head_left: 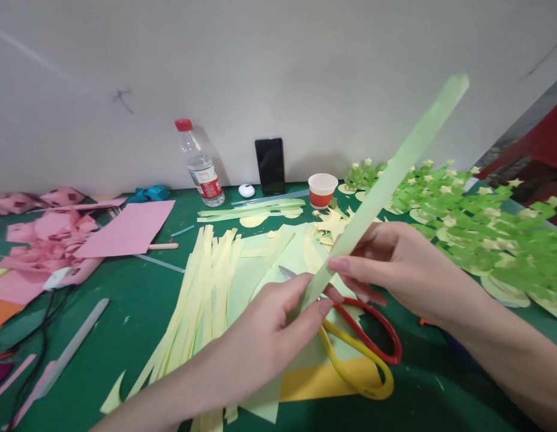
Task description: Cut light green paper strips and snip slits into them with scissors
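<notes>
A long pale green paper strip is held slanting up to the right in front of me. My left hand pinches its lower end between thumb and fingers. Higher on the same strip, my right hand grips it with the thumb in front and the fingers behind. Under my hands lie scissors with one red and one yellow handle, their blades partly hidden by my left hand. Beneath them are light green paper sheets. A bundle of pale yellow paper strips lies left of my hands.
Against the wall stand a water bottle, a phone and a paper cup. Many green paper pieces with yellow stars fill the right side. Pink paper, pink folded pieces and a cable lie left on the green table.
</notes>
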Demonstrator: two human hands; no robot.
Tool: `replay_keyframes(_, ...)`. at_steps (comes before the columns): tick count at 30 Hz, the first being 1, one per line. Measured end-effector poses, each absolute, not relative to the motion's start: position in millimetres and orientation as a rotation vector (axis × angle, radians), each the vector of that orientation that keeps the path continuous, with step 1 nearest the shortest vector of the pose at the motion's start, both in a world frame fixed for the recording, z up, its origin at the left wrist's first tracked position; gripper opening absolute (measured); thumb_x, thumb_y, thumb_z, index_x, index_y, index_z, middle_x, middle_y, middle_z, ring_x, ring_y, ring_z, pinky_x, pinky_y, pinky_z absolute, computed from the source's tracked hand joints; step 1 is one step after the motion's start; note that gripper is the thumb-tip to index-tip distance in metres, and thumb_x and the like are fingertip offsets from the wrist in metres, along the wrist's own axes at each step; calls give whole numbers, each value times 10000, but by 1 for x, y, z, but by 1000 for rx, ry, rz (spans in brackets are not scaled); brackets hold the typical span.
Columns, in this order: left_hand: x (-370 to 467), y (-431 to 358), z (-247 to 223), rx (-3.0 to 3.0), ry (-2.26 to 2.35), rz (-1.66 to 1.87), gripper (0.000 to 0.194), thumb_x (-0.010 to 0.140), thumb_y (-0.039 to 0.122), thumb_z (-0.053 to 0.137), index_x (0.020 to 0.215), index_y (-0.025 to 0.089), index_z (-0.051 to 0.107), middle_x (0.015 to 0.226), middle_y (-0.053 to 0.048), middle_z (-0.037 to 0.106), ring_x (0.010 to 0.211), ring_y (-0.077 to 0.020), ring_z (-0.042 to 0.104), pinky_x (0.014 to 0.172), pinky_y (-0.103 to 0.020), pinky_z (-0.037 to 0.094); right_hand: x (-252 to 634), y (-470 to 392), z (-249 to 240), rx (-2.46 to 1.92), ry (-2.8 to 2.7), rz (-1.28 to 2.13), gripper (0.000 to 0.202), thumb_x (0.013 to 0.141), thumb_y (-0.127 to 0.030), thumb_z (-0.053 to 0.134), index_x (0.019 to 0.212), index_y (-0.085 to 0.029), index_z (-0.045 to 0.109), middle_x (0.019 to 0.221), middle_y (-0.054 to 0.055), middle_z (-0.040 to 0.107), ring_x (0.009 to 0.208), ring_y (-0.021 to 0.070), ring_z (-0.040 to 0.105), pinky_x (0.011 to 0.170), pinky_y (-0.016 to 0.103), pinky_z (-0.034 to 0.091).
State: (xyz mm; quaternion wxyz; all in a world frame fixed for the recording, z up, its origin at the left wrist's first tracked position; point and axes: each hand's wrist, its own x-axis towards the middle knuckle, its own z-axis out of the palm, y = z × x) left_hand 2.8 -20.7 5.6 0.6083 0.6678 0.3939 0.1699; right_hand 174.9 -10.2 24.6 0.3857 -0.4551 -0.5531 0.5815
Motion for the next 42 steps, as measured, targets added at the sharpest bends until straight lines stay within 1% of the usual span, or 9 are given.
replay_keyframes(7,3,-23,3,1449,878,399,352,901,466,363,677,196,396,551,81,350,495,-78,326,480,-215,282,180,-8,20,-1171,-1404,1465,104,684,-234,678,649,-149,630,479,-41,535,375,35,436,323,117,331)
replay_keyframes(15,2,-22,8,1274,757,408,298,915,379,396,755,171,536,553,75,304,493,-70,279,442,-187,242,182,-9,23,-1232,-1435,1360,132,654,-247,698,599,-160,615,399,-52,503,311,38,409,289,131,309)
replay_keyframes(21,3,-18,11,1178,667,344,260,911,331,415,893,128,576,607,14,562,440,-60,449,449,-183,351,185,-10,29,-1237,-1441,1423,168,624,-256,732,576,-161,602,394,-54,496,319,45,422,304,142,339)
replay_keyframes(25,6,-15,12,1170,684,354,155,852,286,528,818,140,569,733,-3,622,512,-68,548,577,-202,433,181,-11,27,-1252,-1452,1445,164,637,-269,720,618,-159,600,402,-59,507,299,39,400,297,148,340)
replay_keyframes(27,8,-15,13,1214,730,378,185,854,306,523,773,144,561,687,20,595,483,-51,500,550,-186,415,177,-13,24,-1259,-1441,1466,172,632,-260,720,618,-155,584,408,-59,516,311,38,408,300,140,344)
replay_keyframes(32,7,-18,12,1355,783,454,345,922,337,369,691,147,540,488,79,373,418,-45,303,422,-164,268,172,-16,21,-1296,-1426,1475,178,615,-251,725,627,-147,581,426,-37,552,361,53,448,308,127,362)
replay_keyframes(35,6,-19,13,1410,788,450,375,931,307,346,623,146,488,498,73,364,446,-47,302,439,-169,268,173,-18,20,-1334,-1436,1460,189,612,-274,725,639,-151,584,413,-37,548,342,58,446,305,138,362)
replay_keyframes(39,6,-20,15,1385,782,418,318,931,296,337,718,153,523,507,76,367,454,-58,296,439,-181,261,174,-16,20,-1368,-1443,1458,209,599,-301,728,647,-150,592,407,-30,544,331,67,446,302,154,357)
replay_keyframes(42,6,-19,15,1372,790,403,326,929,303,336,684,156,493,506,73,367,455,-59,297,439,-184,258,173,-15,20,-1388,-1453,1464,213,598,-307,724,660,-148,597,411,-28,544,337,71,450,308,160,361)
